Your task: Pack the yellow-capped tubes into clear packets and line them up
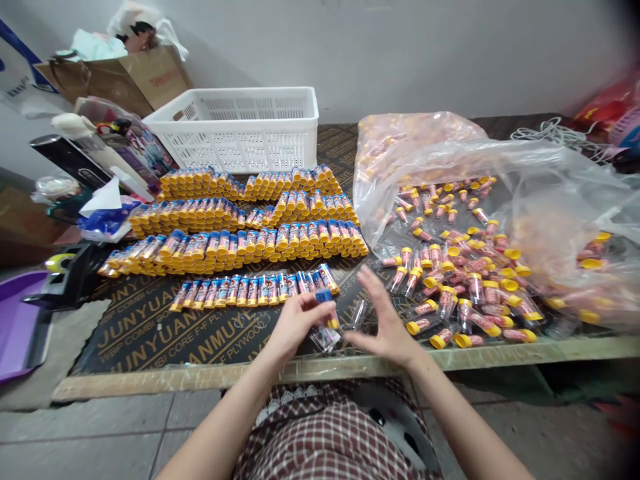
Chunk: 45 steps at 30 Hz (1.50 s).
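My left hand (296, 327) pinches a small tube with a blue cap (325, 297) and a yellow end, above the front of the dark plywood table. To its right my right hand (384, 323) has its fingers spread and holds nothing. Between the hands lies a clear empty-looking tube (358, 315). Small clear wrappers or labels (326, 339) lie under my left hand. Behind it stands a short row of blue-capped tubes (250, 291), with stacked rows of the same tubes (270, 243) farther back. Loose yellow-capped tubes (465, 293) are scattered to the right of my right hand.
A white plastic basket (240, 130) stands at the back. Clear plastic bags (425, 147) with more tubes are at the back right. Bottles (90, 150), a paper bag (130, 77) and a purple dustpan (23, 320) are at the left. The table's front edge (200, 379) runs before me.
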Available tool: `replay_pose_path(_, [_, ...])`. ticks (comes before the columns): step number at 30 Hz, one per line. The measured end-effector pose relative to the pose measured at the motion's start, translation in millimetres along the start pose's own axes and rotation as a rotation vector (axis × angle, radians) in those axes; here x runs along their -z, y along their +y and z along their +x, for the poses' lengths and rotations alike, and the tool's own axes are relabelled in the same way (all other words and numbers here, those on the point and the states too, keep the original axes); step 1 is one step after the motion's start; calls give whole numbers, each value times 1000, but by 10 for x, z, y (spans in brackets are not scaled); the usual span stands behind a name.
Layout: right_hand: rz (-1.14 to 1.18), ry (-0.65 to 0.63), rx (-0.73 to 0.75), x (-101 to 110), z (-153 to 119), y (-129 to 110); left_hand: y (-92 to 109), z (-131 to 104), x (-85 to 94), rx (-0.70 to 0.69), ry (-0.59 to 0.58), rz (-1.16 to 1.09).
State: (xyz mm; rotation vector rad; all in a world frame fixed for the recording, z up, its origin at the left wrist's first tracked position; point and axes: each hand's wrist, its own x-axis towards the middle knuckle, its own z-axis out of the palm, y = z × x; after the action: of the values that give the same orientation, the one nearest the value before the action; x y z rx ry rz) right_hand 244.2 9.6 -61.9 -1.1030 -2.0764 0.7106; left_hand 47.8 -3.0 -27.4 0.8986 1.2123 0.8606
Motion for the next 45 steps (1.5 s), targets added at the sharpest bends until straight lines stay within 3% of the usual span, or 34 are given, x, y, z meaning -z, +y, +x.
replay_pose_path(3, [-474,155,-259,215,340,522,70,314,157,-90,200,309])
replay_pose_path(6, [-710,25,-378,376,594,976,83,582,237,-193,407,656])
replay_pose_path(9, [-704,-60,-310,409,611,1136,65,703,223,-231,453,885])
replay_pose_path(13, [-696,-89,-210,304,337,1014,56,626,159,-226,453,1037])
replay_pose_path(18, [-667,-74,-170,205,-15,852,-50,248,201,-273,494,1016])
replay_pose_path(23, [-559,85,-128,157,-129,731,-286,-43,254,-211,403,1054])
replay_pose_path(25, [-478,156,-113,120,-119,642,-302,-37,225,-285,452,1085])
replay_pose_path(28, [-371,163,-71,57,-87,493,-212,50,153,-424,511,1212])
replay_pose_path(32, [-318,140,-67,23,-82,371,-59,121,76,-466,439,1464])
replay_pose_path(36, [-300,147,-109,31,-124,347,-41,131,61,-529,381,1592])
replay_pose_path(41, [-257,166,-130,16,-157,321,-133,164,103,-597,379,1584])
replay_pose_path(45, [-185,204,-141,40,-171,227,-264,50,161,-587,387,1353])
